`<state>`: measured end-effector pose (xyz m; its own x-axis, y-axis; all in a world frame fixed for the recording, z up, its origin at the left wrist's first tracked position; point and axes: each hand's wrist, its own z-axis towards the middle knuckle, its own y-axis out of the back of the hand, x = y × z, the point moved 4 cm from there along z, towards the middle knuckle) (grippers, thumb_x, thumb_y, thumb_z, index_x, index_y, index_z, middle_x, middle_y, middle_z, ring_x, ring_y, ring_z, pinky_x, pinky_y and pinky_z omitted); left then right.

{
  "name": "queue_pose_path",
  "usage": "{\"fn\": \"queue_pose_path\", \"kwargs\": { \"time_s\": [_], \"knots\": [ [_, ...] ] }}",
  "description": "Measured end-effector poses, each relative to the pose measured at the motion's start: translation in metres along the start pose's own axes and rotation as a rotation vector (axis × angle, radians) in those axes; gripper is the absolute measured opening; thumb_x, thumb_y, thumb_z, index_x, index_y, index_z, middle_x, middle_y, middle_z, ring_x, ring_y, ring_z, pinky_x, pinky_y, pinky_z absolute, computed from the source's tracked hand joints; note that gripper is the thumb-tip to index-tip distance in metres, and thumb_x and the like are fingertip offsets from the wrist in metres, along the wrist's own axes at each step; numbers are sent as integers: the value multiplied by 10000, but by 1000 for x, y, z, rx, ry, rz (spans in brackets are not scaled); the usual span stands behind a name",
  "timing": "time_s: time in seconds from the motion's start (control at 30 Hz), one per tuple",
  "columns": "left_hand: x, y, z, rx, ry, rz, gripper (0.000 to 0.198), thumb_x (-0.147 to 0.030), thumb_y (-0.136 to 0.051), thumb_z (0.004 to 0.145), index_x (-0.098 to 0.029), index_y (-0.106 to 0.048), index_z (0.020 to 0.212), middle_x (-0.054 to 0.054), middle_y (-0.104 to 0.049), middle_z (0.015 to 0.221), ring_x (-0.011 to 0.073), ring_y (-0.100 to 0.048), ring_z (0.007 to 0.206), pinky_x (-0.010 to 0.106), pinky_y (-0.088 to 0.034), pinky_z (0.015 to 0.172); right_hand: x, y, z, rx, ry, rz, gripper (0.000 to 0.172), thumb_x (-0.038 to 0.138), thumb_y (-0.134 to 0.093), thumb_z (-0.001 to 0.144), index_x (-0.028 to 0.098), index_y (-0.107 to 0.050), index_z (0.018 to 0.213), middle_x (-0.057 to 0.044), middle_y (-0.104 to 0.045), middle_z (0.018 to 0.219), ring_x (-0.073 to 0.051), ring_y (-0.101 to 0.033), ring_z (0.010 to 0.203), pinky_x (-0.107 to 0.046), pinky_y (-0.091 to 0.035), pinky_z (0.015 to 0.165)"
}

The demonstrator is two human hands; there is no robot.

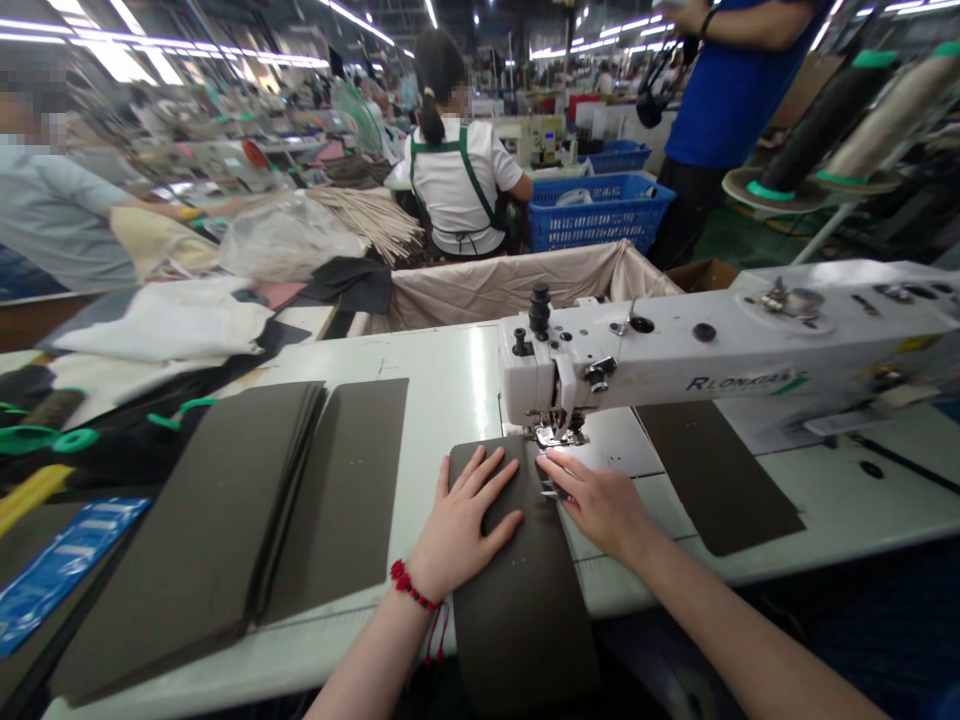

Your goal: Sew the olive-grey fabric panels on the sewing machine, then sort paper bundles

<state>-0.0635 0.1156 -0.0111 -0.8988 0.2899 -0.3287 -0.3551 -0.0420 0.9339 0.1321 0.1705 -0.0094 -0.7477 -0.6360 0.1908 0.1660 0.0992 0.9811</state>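
Head view: the left hand (pixel 465 525) and right hand (pixel 600 505) are pressing flat on a dark olive fabric strip (pixel 517 600), the fingers (pixel 480 470) spread open and gripping nothing. The strip is lying across the front edge of the tabletop (pixel 442 400), its far end reaching the presser foot (pixel 559 432) of a white sewing machine (pixel 675 360). Even, spread pressure beside the foot appears suited to keeping the strip smooth. A stack of matching panels (pixel 225 530) is lying toward the tabletop's left side.

Fabric stack (pixel 225 530) left of sewing machine (pixel 675 360)

a blue plastic crate (pixel 600 212) (beside a seated co-worker (pixel 454 185)).
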Motion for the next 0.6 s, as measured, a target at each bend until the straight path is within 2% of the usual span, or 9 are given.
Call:
{"fn": "queue_pose_path", "kwargs": {
  "time_s": [0.6],
  "knots": [
    [0, 5, -1, 5, 38, -46, 561, -464, -449, 946, -374, -298, 1479, -6, -318, 1562, 272, -192, 1465, 582, -54, 1187, -1, 0, 0, 0, -2, 32, 596, 190, -466, 896, 347, -353, 1459, 31, -397, 1514, -222, -602, 1127, -352, -499, 872]
  ]
}}
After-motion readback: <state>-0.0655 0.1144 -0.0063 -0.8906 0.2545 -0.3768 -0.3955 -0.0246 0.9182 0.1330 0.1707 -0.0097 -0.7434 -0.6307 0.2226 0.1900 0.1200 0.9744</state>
